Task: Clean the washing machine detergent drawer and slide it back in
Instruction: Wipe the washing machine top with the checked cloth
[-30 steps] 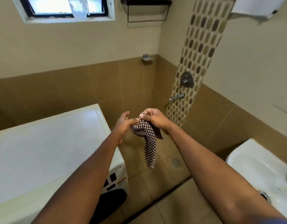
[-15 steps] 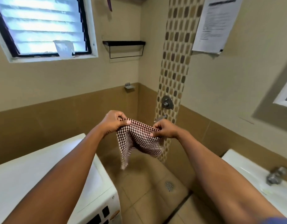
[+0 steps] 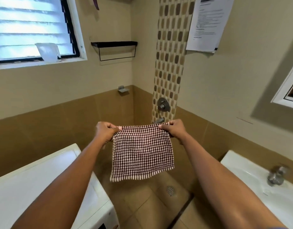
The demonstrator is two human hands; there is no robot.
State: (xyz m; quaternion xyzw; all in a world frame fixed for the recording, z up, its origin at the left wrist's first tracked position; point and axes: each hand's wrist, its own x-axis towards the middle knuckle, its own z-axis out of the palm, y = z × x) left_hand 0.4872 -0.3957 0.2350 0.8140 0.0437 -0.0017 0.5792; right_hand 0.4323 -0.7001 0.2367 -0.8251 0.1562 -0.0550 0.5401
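A brown-and-white checked cloth point(image 3: 142, 152) hangs flat and spread out in front of me. My left hand point(image 3: 106, 131) pinches its top left corner and my right hand point(image 3: 173, 129) pinches its top right corner, both arms stretched forward. The white washing machine point(image 3: 43, 179) stands at the lower left, under my left arm; only its top and a strip of its front panel show. The detergent drawer is not in view.
A white sink point(image 3: 264, 184) with a metal tap point(image 3: 276, 176) sits at the lower right. A shower valve point(image 3: 163, 104) is on the mosaic wall strip ahead. A floor drain point(image 3: 170, 190) lies below the cloth. A black wall shelf point(image 3: 114, 44) hangs beside the window point(image 3: 31, 28).
The bunched cloth has been opened out: my hands moved apart and now hold it stretched flat by its top corners. The view has tilted upward, showing less of the washing machine.
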